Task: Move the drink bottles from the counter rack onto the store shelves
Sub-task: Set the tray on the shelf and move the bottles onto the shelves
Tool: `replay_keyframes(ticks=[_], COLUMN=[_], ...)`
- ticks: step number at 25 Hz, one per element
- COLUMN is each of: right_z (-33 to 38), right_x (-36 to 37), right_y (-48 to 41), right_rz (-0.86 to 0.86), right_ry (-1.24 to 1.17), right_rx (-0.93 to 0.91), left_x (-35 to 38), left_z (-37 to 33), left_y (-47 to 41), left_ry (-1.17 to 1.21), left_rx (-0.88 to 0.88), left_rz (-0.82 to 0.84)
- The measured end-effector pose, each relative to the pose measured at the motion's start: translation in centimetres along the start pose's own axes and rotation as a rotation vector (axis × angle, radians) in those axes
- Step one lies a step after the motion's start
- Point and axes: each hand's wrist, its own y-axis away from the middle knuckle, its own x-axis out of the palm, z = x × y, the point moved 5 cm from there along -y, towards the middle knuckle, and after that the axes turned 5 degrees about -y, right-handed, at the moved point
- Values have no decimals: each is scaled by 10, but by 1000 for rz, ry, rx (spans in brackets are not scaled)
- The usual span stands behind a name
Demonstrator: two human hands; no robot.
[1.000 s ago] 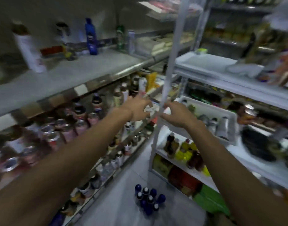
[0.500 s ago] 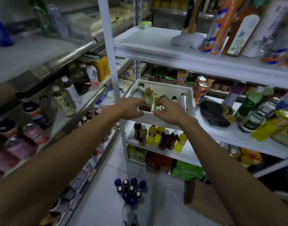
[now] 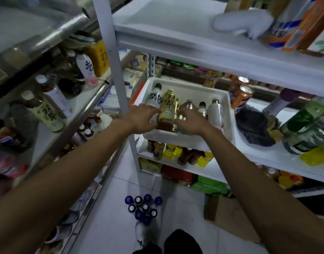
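A white bin sits on the middle level of the white shelving unit and holds several upright drink bottles. My left hand curls round the lower left side of a yellow-label tea bottle in the bin. Beside it, my right hand reaches in, its fingers curled against a half-hidden neighbouring bottle. A white bottle with a black cap, a clear bottle and a white bottle also stand in the bin.
Steel counter shelves on the left carry more bottles and cans. Orange cans, a dark cloth and green bottles lie right of the bin. Blue-capped bottles and a cardboard box stand on the floor.
My view swung right from the steel counter to the white shelving. Both hands moved off the upright post and into the bin, closing on the bottles there.
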Motion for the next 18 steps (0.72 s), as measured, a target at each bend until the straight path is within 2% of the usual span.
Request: replay_keyframes(ticks=[2,6,11,18], right_z=[-9,-23,-28,-29], right_x=[5,15,36,41], right_y=[-17,-58,-89,-105], right_rz=[-20,-94,8,160], right_ry=[-133,-321,-506,-798], right_rx=[66,195,418,479], left_x=[11,15,20,16], left_z=[0,6,16,11], left_y=[-11,-33,-45,-59], left_ry=[-67,-52,22,124], left_rx=[38,62,44,-10], left_rz=[14,-78,-89,-136])
